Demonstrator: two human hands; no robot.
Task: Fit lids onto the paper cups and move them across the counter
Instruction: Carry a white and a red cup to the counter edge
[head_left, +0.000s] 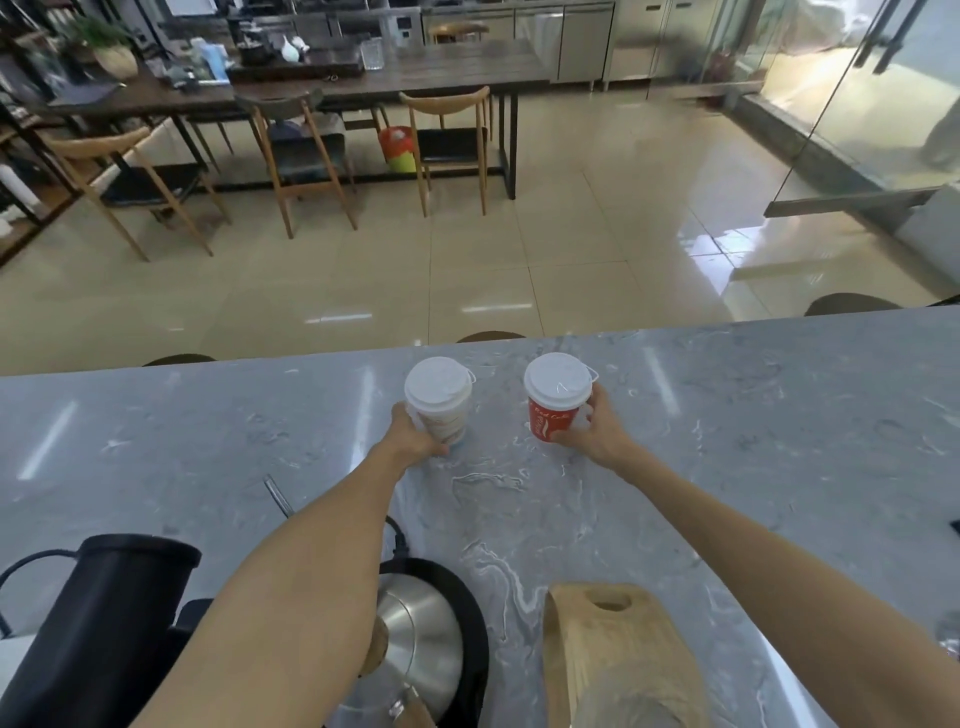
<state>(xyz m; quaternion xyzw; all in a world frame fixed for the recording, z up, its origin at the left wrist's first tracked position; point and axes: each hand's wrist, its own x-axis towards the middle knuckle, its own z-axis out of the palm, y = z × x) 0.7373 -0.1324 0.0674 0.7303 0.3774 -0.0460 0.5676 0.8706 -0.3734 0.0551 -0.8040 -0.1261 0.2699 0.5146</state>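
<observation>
On the tabletop (753, 415) your left hand (415, 441) gripped the white cup (445, 422), your right hand (597, 432) the red cup (550, 423); squeezing risked crushing either.

Arms bare, L forearm (311, 545) & R forearm (753, 545), slim at wrists, w/ bare L hand (415, 440) & R hand (597, 432).

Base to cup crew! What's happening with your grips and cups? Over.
Left grip holds white cup, lidded. Right grip holds red cup, lidded. Both upright near far counter edge. Pot, wooden board behind them, not blocking.
</observation>
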